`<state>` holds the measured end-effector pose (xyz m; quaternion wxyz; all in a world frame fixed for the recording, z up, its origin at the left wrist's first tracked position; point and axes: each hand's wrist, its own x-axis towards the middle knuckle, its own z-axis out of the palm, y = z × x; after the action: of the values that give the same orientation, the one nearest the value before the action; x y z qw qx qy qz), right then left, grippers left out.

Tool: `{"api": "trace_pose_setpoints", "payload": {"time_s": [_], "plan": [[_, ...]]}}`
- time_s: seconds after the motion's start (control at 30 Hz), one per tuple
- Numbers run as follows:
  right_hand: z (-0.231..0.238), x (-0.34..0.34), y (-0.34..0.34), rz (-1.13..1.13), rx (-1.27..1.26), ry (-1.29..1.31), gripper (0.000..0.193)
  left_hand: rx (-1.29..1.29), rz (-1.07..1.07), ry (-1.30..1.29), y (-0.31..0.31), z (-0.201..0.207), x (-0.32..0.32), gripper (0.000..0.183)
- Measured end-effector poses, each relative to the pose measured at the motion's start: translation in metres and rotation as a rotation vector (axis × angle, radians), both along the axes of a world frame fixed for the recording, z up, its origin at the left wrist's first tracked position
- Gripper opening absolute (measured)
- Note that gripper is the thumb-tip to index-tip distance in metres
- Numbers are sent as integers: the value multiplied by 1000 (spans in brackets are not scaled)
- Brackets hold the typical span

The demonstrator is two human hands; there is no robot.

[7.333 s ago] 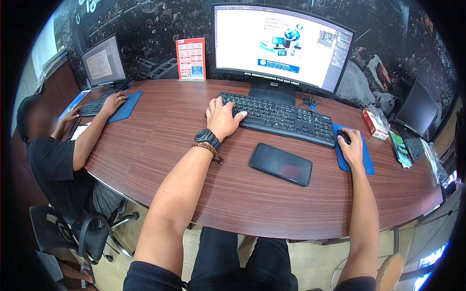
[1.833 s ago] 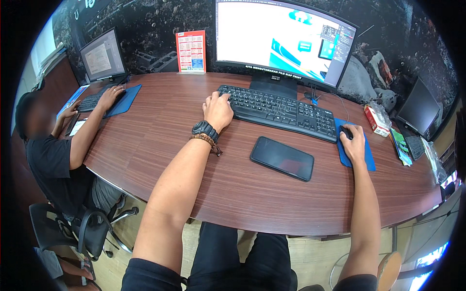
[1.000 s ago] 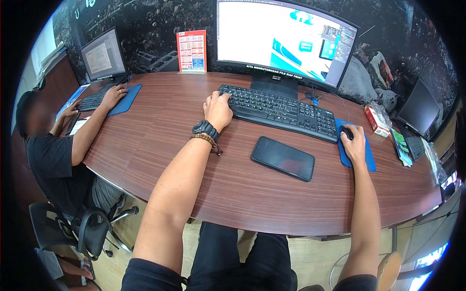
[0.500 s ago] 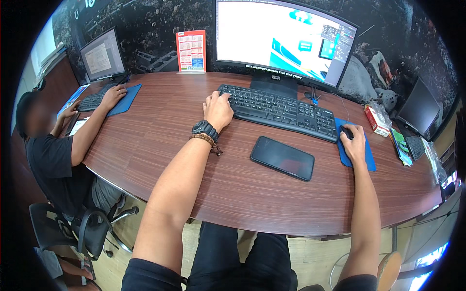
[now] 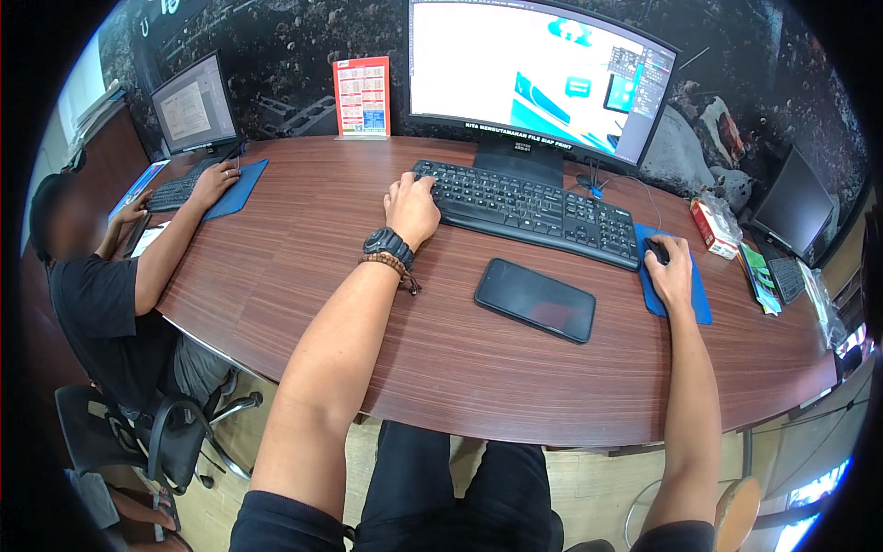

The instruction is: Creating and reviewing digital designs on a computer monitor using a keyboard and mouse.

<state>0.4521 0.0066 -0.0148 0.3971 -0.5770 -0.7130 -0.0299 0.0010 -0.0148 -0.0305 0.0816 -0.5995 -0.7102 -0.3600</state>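
Note:
My left hand [image 5: 412, 210] rests at the left end of a black keyboard [image 5: 533, 212], fingers slightly bent and apart over its keys, holding nothing. A black watch and a beaded bracelet circle that wrist. My right hand [image 5: 672, 274] is closed over a black computer mouse [image 5: 657, 250], its palm side and part of the mouse hidden. Under it lies a blue mouse pad [image 5: 696, 294]. Between my forearms, a dark smartphone [image 5: 536, 300] lies flat, screen up and dark. Behind the keyboard stands a large monitor [image 5: 497, 69] showing a graphics program with blue and white artwork.
A red and white desk calendar [image 5: 363, 99] stands left of the monitor. At far left, a co-worker [image 5: 101, 294] sits at another keyboard and monitor [image 5: 195, 103]. A small red and white box [image 5: 716, 228] and another dark monitor [image 5: 794, 201] are at right on the wooden desk [image 5: 303, 221].

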Motion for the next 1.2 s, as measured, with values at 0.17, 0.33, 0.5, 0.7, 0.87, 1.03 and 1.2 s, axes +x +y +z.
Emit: {"api": "trace_pose_setpoints", "payload": {"time_s": [0.17, 0.33, 0.5, 0.7, 0.87, 1.03, 1.2], "plan": [[1, -1, -1, -2, 4, 0, 32, 5, -5, -14, -2, 1, 0, 37], [0, 0, 0, 8, 5, -4, 32, 7, 5, 3, -1, 0, 0, 36], [0, 1, 0, 5, 4, -13, 32, -10, 10, -21, -2, 2, 3, 37], [1, 0, 0, 2, 11, -18, 32, -4, 6, -10, -1, 2, 2, 39], [1, -2, -2, 3, 11, 14, 32, 6, -1, -12, 0, 1, 0, 40], [0, 0, 0, 13, 5, -3, 32, 25, -4, -8, 0, 0, 0, 39], [-2, 1, 2, 9, 18, -3, 31, -1, 8, -10, -2, 4, 3, 34]]}}
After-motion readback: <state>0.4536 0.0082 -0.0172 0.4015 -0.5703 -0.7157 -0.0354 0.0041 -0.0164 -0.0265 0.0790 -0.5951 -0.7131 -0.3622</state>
